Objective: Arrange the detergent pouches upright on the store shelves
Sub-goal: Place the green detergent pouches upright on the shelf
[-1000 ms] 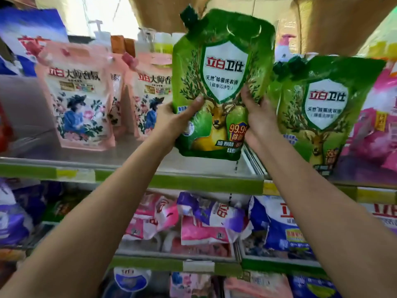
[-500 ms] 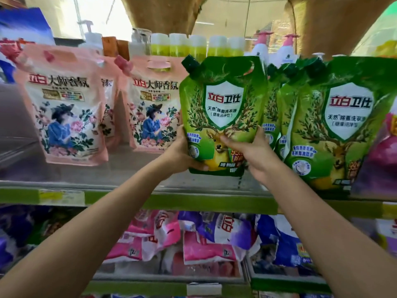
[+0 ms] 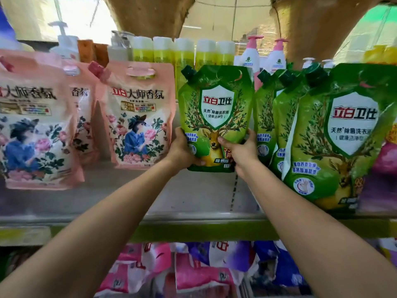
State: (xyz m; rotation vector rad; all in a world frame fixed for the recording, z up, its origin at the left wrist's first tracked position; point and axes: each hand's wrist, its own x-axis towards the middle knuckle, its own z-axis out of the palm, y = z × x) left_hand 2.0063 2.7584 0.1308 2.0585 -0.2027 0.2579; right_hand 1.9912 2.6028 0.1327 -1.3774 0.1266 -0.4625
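**Green pouch at the shelf, both hands on its base**

Head view. The glossy green spouted detergent pouch with the deer print (image 3: pixel 216 117) stands upright, long axis vertical, dark green cap at its top left corner, printed face toward the camera. It sits in the gap between the pale pink floral stand-up pouch (image 3: pixel 140 114) on its left and the row of matching green pouches (image 3: pixel 277 117) on its right. Its bottom edge appears to be at the grey metal shelf deck (image 3: pixel 193 190); whether it rests fully or is just clear, I cannot tell.

The left hand (image 3: pixel 182 150) grips the lower left corner, fingers curled behind and thumb on the front. The right hand (image 3: pixel 241 150) grips the lower right corner, thumb pressed across the deer print, fingers wrapped around the side edge. Both hands clamp the pouch; neither is spread. Both hold the base from the near side at about equal reach; the pouch rises above them.

Judgement: the step in hand is seating the pouch. The move turns on keeping the long axis vertical as the grip loosens. Risk: the soft base may slump or tip toward the neighbouring green pouches, just beside it.

Behind: a row of yellow-green white-capped bottles (image 3: pixel 184 52).
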